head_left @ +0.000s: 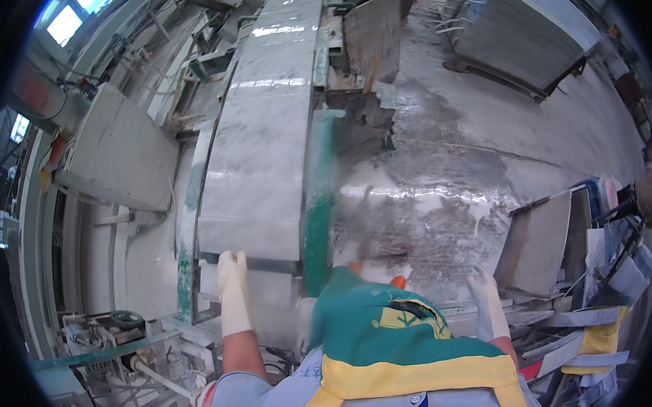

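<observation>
A long, wet, pale grey stone slab (253, 156) lies on the green-edged conveyor bed in front of me. My left hand (232, 278), in a cream rubber glove, is at the left corner of the slab's near edge, its fingers bent over that edge. A dark strip (274, 265) runs along this edge, to the right of the hand. My right hand (485, 291), also gloved, hangs apart from the slab on my right side. Its fingers point outward and nothing shows in them.
A green rail (319, 211) borders the conveyor on the right. Wet, dusty floor (430, 220) spreads beyond it. Slabs lean on a rack (538, 244) at right, and a large stack (516, 35) stands far right. Machine parts and a hose (125, 319) are at lower left.
</observation>
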Action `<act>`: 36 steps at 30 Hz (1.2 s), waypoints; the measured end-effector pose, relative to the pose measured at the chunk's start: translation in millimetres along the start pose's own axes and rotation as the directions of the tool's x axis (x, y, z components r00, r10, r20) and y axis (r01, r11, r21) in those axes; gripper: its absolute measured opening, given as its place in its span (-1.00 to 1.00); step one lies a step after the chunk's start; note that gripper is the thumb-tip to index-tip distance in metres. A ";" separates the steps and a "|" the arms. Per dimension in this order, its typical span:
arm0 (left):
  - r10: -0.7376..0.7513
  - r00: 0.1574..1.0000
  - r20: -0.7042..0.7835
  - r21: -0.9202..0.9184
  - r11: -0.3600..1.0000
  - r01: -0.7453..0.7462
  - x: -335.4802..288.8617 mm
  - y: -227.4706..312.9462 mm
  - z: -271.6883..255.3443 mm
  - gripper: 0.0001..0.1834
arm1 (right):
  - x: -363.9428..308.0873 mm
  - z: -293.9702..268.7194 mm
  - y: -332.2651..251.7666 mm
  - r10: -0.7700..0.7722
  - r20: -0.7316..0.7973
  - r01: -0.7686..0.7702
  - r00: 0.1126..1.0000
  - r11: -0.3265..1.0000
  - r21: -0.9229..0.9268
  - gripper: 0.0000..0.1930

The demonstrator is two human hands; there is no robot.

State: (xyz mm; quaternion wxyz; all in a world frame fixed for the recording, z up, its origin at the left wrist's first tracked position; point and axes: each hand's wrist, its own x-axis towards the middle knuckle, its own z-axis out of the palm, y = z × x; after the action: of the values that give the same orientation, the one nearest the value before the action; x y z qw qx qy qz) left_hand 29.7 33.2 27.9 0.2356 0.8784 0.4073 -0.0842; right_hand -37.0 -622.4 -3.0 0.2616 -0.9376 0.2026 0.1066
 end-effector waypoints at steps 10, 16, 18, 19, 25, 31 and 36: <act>0.440 0.898 -0.002 0.283 0.862 -0.422 -6.1 71.9 61.4 -0.06 | -137.2 -99.5 232.9 0.436 -0.606 -0.646 0.666 0.742 -0.176 -0.36; 0.399 0.917 0.015 0.279 0.879 -0.387 2.1 78.3 62.9 -0.05 | -206.6 -116.4 236.7 0.793 -0.499 -0.923 0.349 0.382 -0.040 -0.14; 0.399 0.917 0.025 0.279 0.878 -0.390 6.1 78.5 60.7 -0.04 | -205.0 -95.0 229.1 0.745 -0.571 -0.933 0.344 0.340 -0.118 -0.11; 0.417 0.909 0.021 0.271 0.872 -0.407 8.1 77.9 60.2 -0.03 | -206.5 -83.1 223.8 0.754 -0.572 -0.946 0.322 0.281 -0.163 -0.09; 0.411 0.909 0.066 0.316 0.856 -0.409 19.3 75.2 61.1 0.03 | -193.8 -64.3 189.8 0.801 -0.567 -0.980 0.192 0.184 -0.071 -0.05; 0.423 0.904 0.053 0.309 0.854 -0.418 18.3 78.9 59.5 0.00 | -195.8 -64.9 165.6 0.813 -0.558 -0.977 0.169 0.213 0.014 -0.06; 0.400 0.915 0.060 0.306 0.865 -0.398 13.9 83.4 56.8 -0.01 | -195.5 -58.0 167.7 0.819 -0.552 -0.977 0.157 0.210 0.035 -0.04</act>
State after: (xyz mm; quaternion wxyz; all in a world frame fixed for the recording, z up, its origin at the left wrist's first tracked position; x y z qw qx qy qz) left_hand 104.2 -31.2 2.2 0.1049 0.9698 0.1991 -0.0945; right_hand -279.7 -721.0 30.5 -0.0758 -0.6418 0.7614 0.0515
